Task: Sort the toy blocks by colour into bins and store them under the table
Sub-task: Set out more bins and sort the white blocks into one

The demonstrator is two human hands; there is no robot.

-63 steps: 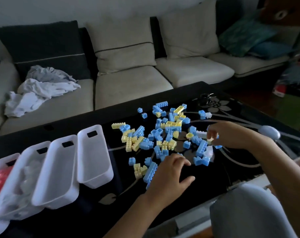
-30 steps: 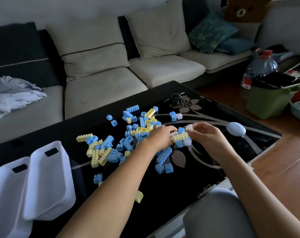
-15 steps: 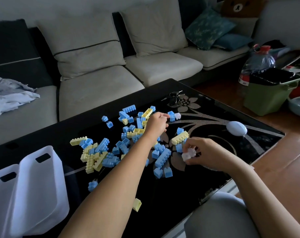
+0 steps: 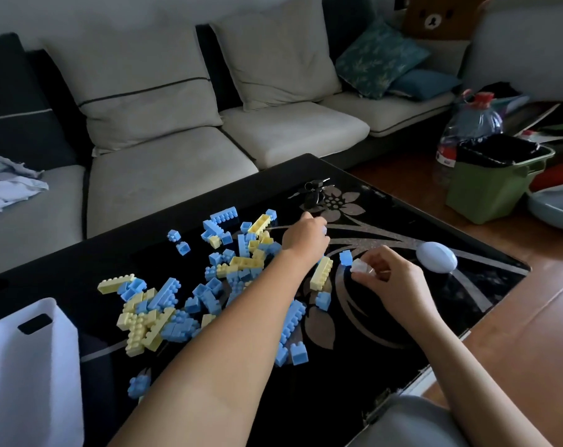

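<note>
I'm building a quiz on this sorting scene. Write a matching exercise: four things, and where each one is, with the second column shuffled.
1. right hand
2. white bin
3. green bucket
4. long yellow block

A. on the floor beside the table
B. at the table's left end
C. pinching white blocks
D. flat on the table, left of the right hand

Pairs: 1-C, 2-B, 3-A, 4-D

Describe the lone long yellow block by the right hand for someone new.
On the black glass table, look right of the blue-and-yellow block pile, between the left hand and the right hand. The long yellow block lies there alone: its close neighbours are all small and blue.
</note>
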